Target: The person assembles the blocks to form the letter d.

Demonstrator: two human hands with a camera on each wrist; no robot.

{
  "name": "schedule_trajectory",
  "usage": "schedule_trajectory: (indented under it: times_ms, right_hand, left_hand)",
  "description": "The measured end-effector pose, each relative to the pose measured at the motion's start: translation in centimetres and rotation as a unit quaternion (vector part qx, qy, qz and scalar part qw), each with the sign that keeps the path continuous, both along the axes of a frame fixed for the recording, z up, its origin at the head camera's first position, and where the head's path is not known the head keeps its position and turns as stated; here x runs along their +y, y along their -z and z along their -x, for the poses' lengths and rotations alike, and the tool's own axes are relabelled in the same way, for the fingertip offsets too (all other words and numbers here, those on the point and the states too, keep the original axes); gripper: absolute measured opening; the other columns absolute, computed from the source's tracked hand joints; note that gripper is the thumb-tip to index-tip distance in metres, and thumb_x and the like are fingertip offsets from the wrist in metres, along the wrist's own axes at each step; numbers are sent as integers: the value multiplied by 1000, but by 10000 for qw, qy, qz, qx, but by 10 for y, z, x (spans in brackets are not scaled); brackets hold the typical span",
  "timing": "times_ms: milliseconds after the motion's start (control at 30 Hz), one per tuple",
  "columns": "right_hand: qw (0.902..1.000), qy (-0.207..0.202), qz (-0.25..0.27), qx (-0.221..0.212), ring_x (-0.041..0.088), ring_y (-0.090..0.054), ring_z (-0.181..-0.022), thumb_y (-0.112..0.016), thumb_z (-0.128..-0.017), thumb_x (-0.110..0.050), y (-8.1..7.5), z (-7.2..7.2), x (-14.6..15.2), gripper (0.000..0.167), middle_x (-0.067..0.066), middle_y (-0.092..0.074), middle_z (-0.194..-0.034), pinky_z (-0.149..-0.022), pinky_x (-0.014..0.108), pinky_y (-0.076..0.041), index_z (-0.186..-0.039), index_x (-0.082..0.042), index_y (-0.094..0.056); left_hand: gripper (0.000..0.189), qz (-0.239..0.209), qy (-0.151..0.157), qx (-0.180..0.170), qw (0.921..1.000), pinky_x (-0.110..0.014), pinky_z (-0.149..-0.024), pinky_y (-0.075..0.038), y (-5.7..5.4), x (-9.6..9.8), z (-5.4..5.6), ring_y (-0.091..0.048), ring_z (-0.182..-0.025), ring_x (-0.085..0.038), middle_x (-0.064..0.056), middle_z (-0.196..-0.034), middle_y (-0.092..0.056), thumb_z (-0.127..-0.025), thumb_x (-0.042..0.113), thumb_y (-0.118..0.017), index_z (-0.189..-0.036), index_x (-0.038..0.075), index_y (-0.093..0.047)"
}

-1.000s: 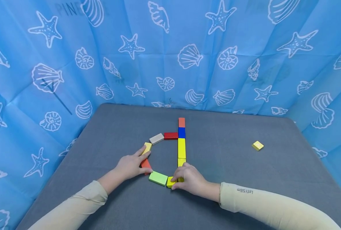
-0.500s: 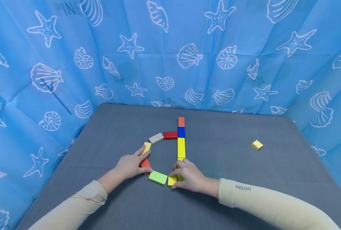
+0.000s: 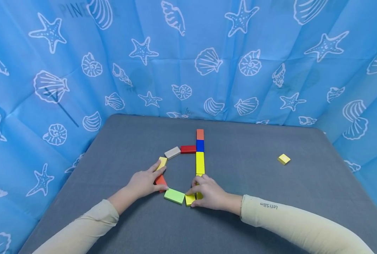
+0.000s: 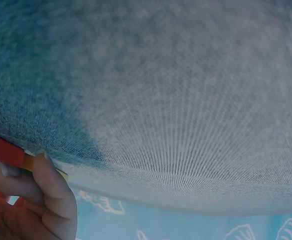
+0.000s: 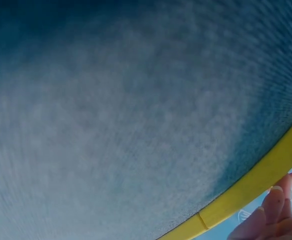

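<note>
My left hand rests on the ring's left side. Its index and middle fingers touch a pale yellow block, with the thumb by the lower end of an orange block. My right hand pinches a small yellow block between thumb and index finger. That block lies between a light green block and the lower end of a straight column, partly hidden by the hand. A long yellow block belongs to the column. In the right wrist view, fingertips show beside a yellow block.
Above the left hand, a whitish block and a red block join the ring to the column. A blue block and a coral block top it. One loose yellow block lies right on the grey table.
The small yellow block has been turned slightly and straightened beside the column under my right fingers. The left hand has stayed in place.
</note>
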State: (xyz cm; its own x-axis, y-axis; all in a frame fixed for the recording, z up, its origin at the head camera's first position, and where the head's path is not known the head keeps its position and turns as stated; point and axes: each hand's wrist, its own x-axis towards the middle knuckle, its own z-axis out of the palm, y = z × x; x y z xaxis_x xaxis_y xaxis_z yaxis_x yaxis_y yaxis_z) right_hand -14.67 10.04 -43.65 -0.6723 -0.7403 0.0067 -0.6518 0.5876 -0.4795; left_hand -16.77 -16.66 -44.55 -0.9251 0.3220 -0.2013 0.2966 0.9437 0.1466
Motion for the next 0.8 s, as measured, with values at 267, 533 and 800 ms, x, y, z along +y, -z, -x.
schedule_trajectory:
  times_ms: [267, 533, 800]
  right_hand:
    - [9996, 92, -61, -266, 14, -40, -93, -82, -80, -27, -1, 0, 1, 37, -3, -53, -101, -77, 30, -37, -115, -18, -74]
    - [9997, 48, 194, -103, 16, -42, -95, -83, -78, -21, -8, 1, 18, 38, 1, -55, -109, -77, 31, -39, -115, -16, -74]
    - [9999, -86, 64, 47, 13, -40, -90, -82, -80, -22, -8, 4, 22, 42, -2, -53, -102, -73, 27, -37, -120, -18, -72]
  left_hand:
    - [82, -29, -8, -26, 10000, -41, -72, -50, -1, 1, 0, -61, -106, -31, -6, -158, -27, -83, 65, -63, -150, 22, -41]
    - [81, -75, 29, -1, 10000, -39, -67, -49, 0, 1, 0, -62, -103, -30, -7, -158, -28, -83, 63, -64, -149, 21, -42]
    - [83, -14, -35, -86, 10000, -41, -72, -50, 0, 1, 0, -60, -110, -31, -6, -159, -26, -83, 65, -62, -150, 22, -41]
